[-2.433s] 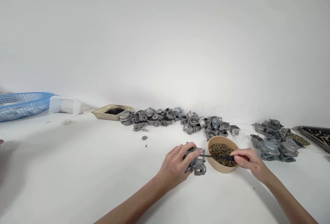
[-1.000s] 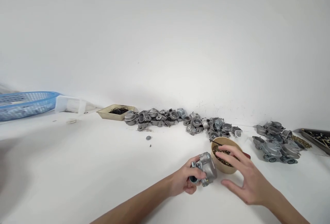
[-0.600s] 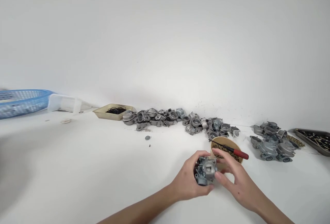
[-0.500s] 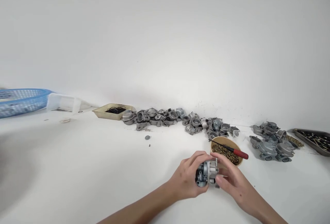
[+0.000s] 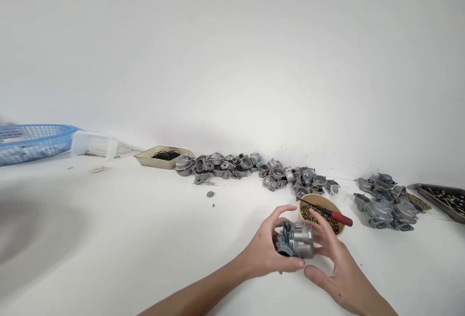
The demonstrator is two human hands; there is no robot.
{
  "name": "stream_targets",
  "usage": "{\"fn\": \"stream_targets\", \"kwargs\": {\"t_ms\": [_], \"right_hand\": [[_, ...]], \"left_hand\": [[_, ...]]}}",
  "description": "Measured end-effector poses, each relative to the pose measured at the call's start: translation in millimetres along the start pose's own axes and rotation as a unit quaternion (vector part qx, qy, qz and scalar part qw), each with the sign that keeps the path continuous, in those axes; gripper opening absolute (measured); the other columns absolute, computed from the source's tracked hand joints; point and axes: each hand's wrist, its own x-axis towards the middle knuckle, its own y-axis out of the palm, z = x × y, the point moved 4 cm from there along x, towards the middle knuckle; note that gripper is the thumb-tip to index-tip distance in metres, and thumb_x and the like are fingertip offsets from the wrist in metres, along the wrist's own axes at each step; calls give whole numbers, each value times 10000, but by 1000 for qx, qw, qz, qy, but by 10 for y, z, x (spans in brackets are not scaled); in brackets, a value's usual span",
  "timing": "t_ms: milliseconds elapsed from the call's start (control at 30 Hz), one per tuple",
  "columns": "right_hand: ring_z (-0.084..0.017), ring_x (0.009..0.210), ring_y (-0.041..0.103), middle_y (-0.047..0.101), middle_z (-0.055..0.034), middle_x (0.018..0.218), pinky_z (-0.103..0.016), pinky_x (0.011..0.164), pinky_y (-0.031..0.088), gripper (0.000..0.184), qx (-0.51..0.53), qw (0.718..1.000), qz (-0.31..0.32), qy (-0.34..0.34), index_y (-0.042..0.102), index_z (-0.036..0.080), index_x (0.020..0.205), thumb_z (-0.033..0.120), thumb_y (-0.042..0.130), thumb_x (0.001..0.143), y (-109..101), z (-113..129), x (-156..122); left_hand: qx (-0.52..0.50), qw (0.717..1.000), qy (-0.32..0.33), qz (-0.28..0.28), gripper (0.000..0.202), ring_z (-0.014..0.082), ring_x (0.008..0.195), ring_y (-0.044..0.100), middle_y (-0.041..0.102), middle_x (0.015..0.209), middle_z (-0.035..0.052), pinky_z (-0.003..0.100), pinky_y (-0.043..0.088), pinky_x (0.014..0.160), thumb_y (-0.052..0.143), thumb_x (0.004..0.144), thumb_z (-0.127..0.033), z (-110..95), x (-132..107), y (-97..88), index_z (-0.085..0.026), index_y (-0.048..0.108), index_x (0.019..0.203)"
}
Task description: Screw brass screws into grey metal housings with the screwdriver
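Note:
My left hand (image 5: 262,248) is wrapped around a grey metal carburetor (image 5: 301,241), thumb below it and index finger lifted off the top. The carburetor is held above the white table, its smooth cup-shaped end turned to the right. My right hand (image 5: 337,262) is beside that end with thumb and fingers spread; whether its rear fingertips touch the metal I cannot tell. Just behind the hands stands a tan bowl (image 5: 340,207) of small brass-coloured screws (image 5: 316,214). A screwdriver (image 5: 339,217) with a red and black handle lies across its rim.
Grey metal carburetor parts (image 5: 218,163) are heaped along the wall, with another cluster (image 5: 387,207) at right. A dark tray (image 5: 436,199) sits far right. A cream tray (image 5: 154,162) holds black rings. Farther left are a white container (image 5: 94,145) and a blue basket (image 5: 39,149).
The carburetor has been turned in my left hand, so its smooth end now faces right. My right thumb and index finger have come away from it and spread apart.

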Motion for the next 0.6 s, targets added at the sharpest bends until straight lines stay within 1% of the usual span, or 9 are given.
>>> {"fn": "stream_targets", "kwargs": {"t_ms": [67, 133, 200, 267, 400, 467, 500, 567, 600], "right_hand": [[-418, 1433, 492, 404, -161, 1642, -609, 1093, 515, 974, -99, 994, -1, -48, 213, 355, 1673, 484, 788, 897, -70, 6, -15], [-427, 1444, 483, 389, -154, 1657, -595, 1106, 519, 936, -183, 975, 25, -124, 267, 346, 1665, 376, 797, 894, -116, 83, -30], [-402, 1448, 491, 415, -149, 1644, -530, 1109, 539, 860, -247, 945, 55, -209, 336, 326, 1642, 282, 783, 909, -134, 202, -48], [-355, 1441, 513, 459, -150, 1617, -443, 1089, 567, 731, -292, 913, 63, -279, 412, 282, 1601, 223, 735, 948, -129, 319, -60], [-280, 1311, 645, 624, -184, 1444, -314, 938, 634, 369, -359, 853, 10, -379, 573, 178, 1439, 225, 552, 1074, -79, 497, -73], [-265, 1230, 700, 685, -193, 1345, -286, 876, 643, 299, -375, 832, -14, -409, 616, 155, 1358, 243, 478, 1108, -73, 548, -103], [-257, 1196, 719, 701, -194, 1318, -276, 864, 643, 295, -380, 827, -24, -413, 625, 148, 1336, 262, 464, 1116, -95, 563, -127], [-240, 1147, 743, 722, -177, 1292, -260, 878, 637, 307, -387, 828, -49, -403, 629, 153, 1330, 324, 487, 1117, -215, 570, -197], [-238, 1144, 745, 726, -162, 1297, -261, 902, 632, 332, -392, 832, -64, -387, 622, 162, 1350, 364, 520, 1107, -318, 562, -241]], "left_hand": [[-70, 994, -66, 49, 1086, 145, 629, 665, 639, 1170, 98, 168, 488, 369, 983, 611, -426, 31, 7, 9, -307, 388, 1512], [-117, 985, -91, 89, 1105, 119, 593, 641, 666, 1167, 117, 139, 455, 340, 996, 618, -439, 53, 11, 42, -290, 381, 1523], [-156, 975, -110, 109, 1107, 118, 598, 638, 686, 1144, 121, 129, 454, 340, 1010, 620, -429, 96, 11, 90, -274, 390, 1523], [-187, 969, -121, 111, 1099, 118, 608, 636, 686, 1135, 116, 122, 443, 337, 1021, 611, -432, 152, 11, 131, -271, 413, 1513], [-186, 969, -94, 135, 1084, 94, 576, 618, 653, 1158, 109, 125, 422, 349, 1027, 604, -471, 210, 14, 161, -290, 436, 1495], [-162, 970, -84, 160, 1094, 95, 599, 636, 619, 1237, 127, 146, 460, 396, 1013, 631, -497, 197, 11, 141, -325, 399, 1520], [-148, 970, -80, 175, 1107, 102, 630, 652, 593, 1305, 143, 161, 486, 431, 1009, 637, -511, 176, 9, 125, -349, 377, 1532], [-118, 971, -61, 201, 1093, 128, 713, 690, 511, 1459, 167, 185, 513, 496, 975, 665, -574, 106, 8, 75, -396, 346, 1541], [-98, 973, -48, 204, 1034, 137, 742, 703, 475, 1515, 170, 195, 515, 523, 925, 714, -620, 64, 11, 40, -408, 341, 1540]]}}
